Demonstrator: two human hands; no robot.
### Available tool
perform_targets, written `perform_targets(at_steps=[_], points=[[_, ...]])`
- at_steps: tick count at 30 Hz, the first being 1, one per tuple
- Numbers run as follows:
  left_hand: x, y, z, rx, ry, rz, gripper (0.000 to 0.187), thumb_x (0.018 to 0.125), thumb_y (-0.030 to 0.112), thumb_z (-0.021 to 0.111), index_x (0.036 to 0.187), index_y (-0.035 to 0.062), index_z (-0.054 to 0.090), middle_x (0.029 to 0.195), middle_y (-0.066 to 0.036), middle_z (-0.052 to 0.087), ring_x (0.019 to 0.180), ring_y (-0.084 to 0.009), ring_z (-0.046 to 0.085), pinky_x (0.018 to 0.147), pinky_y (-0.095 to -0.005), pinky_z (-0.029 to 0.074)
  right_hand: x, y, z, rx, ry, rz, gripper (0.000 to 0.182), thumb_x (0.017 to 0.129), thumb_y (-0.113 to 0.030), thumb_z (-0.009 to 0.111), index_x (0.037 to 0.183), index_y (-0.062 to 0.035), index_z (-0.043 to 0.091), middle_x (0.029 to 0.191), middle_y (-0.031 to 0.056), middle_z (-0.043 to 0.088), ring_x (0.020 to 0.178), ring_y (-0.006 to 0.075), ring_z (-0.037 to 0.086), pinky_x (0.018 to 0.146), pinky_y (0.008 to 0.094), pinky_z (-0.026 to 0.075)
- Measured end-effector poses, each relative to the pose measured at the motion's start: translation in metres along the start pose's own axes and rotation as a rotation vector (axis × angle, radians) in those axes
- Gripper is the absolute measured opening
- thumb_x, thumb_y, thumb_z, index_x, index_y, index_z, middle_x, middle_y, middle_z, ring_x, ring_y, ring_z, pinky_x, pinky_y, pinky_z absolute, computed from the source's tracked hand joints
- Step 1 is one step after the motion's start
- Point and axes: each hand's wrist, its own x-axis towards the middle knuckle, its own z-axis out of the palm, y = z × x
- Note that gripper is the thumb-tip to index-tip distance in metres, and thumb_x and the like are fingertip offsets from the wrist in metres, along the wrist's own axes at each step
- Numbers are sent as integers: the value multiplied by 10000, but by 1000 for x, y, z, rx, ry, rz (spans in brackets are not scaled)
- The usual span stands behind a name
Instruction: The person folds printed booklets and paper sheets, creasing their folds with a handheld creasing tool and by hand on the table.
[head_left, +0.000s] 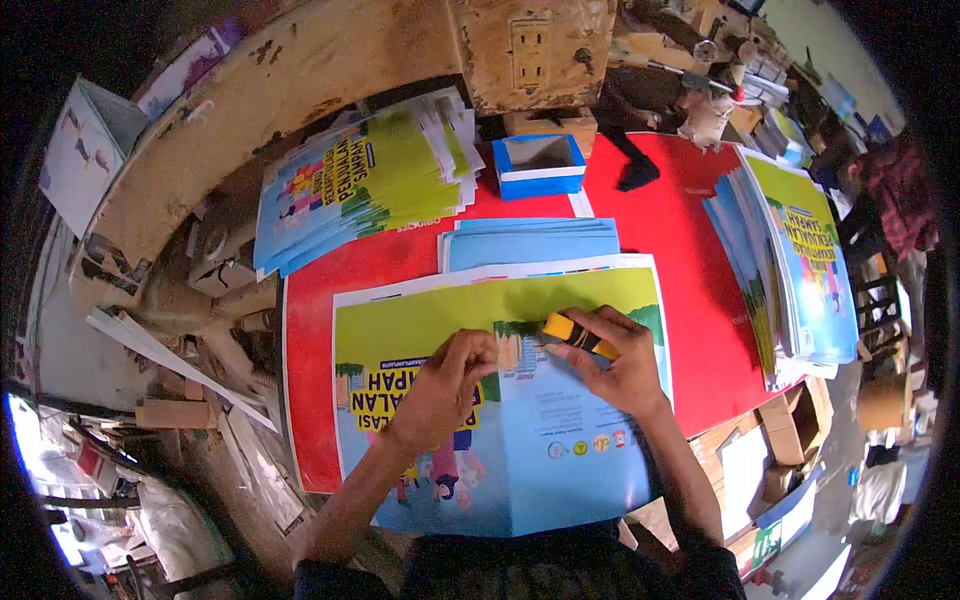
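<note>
A large printed cover sheet, green and blue with a crease down its middle, lies spread over the red tabletop. Over its left half is my left hand, fingertips pinched together near the crease; whatever they may hold is too small to make out. My right hand is wrapped round a yellow and black tool, above the sheet's right half. Folded blue sheets lie just beyond the cover sheet's far edge.
A fanned stack of printed covers lies at the back left. Behind the folded sheets stands a blue-and-white open box. At the right edge is a thick pile of covers. Cardboard boxes stand below the table's right side.
</note>
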Motion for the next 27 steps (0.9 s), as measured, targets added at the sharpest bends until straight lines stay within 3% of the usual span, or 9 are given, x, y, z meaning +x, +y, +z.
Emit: perform_targets(at_steps=[2,4,8,14,16,18,21,23,27], points=[[-1,-5,-6,-74,29,-39,287,946,-31,643,1200,31,525,1042,-150,613,989,-334,655,883,-423,572,0,1,2,16,-3,13,425,781,-66,868,1171,15,722,916,171,724,802,265,734,734,335,579],[-2,-10,-14,12,17,107,340,961,-6,636,1282,66,550,1123,-161,611,1009,-334,658,902,-429,578,-2,2,3,5,5,7,419,794,-157,860,1163,-21,716,928,197,705,806,357,716,723,413,586],[3,-12,-20,-12,-105,111,405,952,49,685,1331,75,545,1146,-126,625,1031,-301,670,888,-400,575,1,-3,2,-42,-32,-2,439,785,-162,860,1174,-28,708,945,194,700,831,358,709,727,416,584],[5,-32,-10,-175,-86,100,469,941,42,699,1376,79,528,1051,-67,681,1023,-263,692,896,-416,552,9,-53,9,-669,66,-306,376,793,-23,821,1155,-22,721,944,125,701,808,296,701,695,353,564],[5,-28,-13,-209,-78,54,498,929,25,705,1388,84,520,1088,-65,692,1050,-256,692,932,-399,539,-7,-56,21,-120,-52,-26,374,860,-114,756,1218,-57,661,1069,180,691,1019,410,654,936,498,532],[9,-21,-22,-241,-81,19,529,917,8,711,1400,90,512,1124,-63,704,1078,-250,692,968,-382,527,-10,-65,30,-66,-205,91,351,892,-131,717,1222,-42,635,1147,193,663,1083,433,619,990,530,496],[17,-23,-41,-383,-189,-100,700,842,128,813,1450,99,468,1264,-86,683,1233,-274,627,1078,-415,461,-7,-58,48,-347,-229,-38,282,919,-178,685,1170,-52,663,1135,177,654,1145,409,586,1030,544,447],[22,-32,-50,-28,-176,217,980,709,339,910,1516,113,402,1359,-112,636,1357,-312,519,1177,-468,349,-3,-60,52,-355,-204,-55,237,890,-146,718,1105,-58,676,1068,144,651,1081,389,599,986,539,454],[24,-34,-53,-61,-253,256,1170,606,495,930,1556,123,358,1413,-114,593,1405,-344,450,1198,-498,287,3,-61,57,-367,-192,-79,195,838,-106,757,1018,-70,692,999,102,646,993,362,604,933,533,463]])
